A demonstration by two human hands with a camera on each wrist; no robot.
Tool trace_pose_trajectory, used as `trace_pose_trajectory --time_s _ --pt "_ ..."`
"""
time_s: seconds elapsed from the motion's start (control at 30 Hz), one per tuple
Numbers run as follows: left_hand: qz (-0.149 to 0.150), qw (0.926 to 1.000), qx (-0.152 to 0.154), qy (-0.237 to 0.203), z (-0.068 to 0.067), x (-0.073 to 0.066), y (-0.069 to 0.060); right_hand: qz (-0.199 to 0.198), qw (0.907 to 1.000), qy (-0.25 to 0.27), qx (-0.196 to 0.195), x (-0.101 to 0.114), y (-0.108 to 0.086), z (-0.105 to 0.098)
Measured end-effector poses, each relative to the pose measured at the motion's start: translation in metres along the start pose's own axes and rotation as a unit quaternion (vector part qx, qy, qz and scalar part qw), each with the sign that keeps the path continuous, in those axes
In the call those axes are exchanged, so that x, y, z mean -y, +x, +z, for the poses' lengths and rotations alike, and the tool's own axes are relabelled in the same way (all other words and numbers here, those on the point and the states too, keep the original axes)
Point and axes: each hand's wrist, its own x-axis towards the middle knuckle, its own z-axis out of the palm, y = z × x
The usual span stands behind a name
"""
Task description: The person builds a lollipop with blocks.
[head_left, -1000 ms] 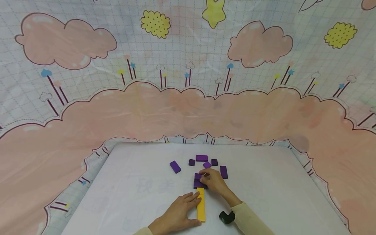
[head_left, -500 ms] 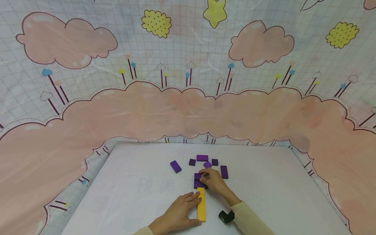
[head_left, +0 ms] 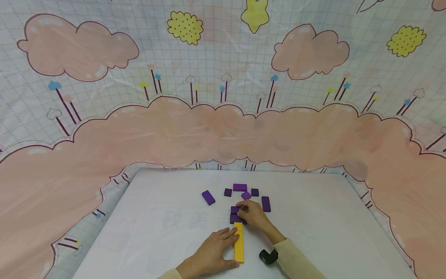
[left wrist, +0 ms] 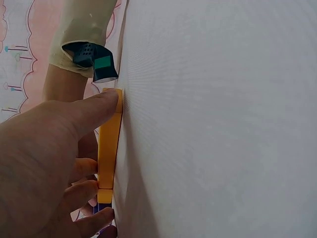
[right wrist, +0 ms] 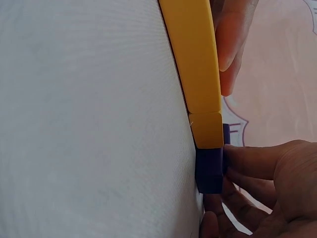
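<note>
A long yellow block [head_left: 238, 248] and a short yellow block [head_left: 238, 226] lie end to end on the white table. My left hand [head_left: 213, 252] rests along their left side, with thumb near the close end and fingers extended; the left wrist view shows these fingers touching the yellow side [left wrist: 108, 148]. Beyond the yellow blocks, a purple rectangular block [head_left: 237, 219] lies crosswise against the short one. My right hand [head_left: 253, 214] pinches a small purple block [head_left: 234, 210] at its far side, partly hidden by the fingers. Whether that block sits on or behind the crosswise one, I cannot tell.
Further back lie loose purple blocks: a rectangle [head_left: 208, 197] at left, another [head_left: 266, 204] at right, one [head_left: 240, 187] at the back, small dark ones [head_left: 228, 192], [head_left: 254, 192], and a lighter diamond-turned block [head_left: 246, 195]. A dark green bent piece [head_left: 268, 257] is beside my right sleeve.
</note>
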Motion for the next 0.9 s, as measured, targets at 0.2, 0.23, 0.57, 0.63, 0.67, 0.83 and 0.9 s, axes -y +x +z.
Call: trace_pose_trajectory --time_s 0.2,0.23,0.57,0.63,0.67,0.83,0.9 --pt "-0.004 1.0000 0.004 -0.002 -0.0001 -0.0007 -0.0001 -0.007 1.0000 -0.001 0.001 -0.0025 0.0012 0.0008" --pt "-0.004 1.0000 0.003 -0.001 -0.0002 -0.0010 -0.0001 -0.010 1.0000 -0.001 0.000 -0.0029 0.0016 0.0010" --pt "-0.001 1.0000 -0.002 -0.001 0.0004 -0.0008 -0.0002 -0.006 0.9999 -0.012 -0.005 -0.0036 0.0034 0.0026" --pt "0.001 1.0000 -0.006 0.002 0.0002 -0.0010 -0.0006 -0.004 0.9999 -0.011 -0.006 -0.0036 0.0036 0.0033" --pt "0.002 1.0000 -0.008 0.003 -0.0001 -0.0013 -0.0008 -0.001 0.9999 -0.009 -0.006 -0.0036 0.0036 0.0036" --pt "0.004 0.9999 -0.012 0.005 -0.0007 -0.0019 -0.0015 0.007 1.0000 -0.002 -0.007 -0.0032 0.0036 0.0041" --pt "0.004 0.9999 -0.012 0.004 -0.0003 -0.0018 -0.0015 0.010 0.9999 0.000 -0.006 -0.0030 0.0031 0.0042"
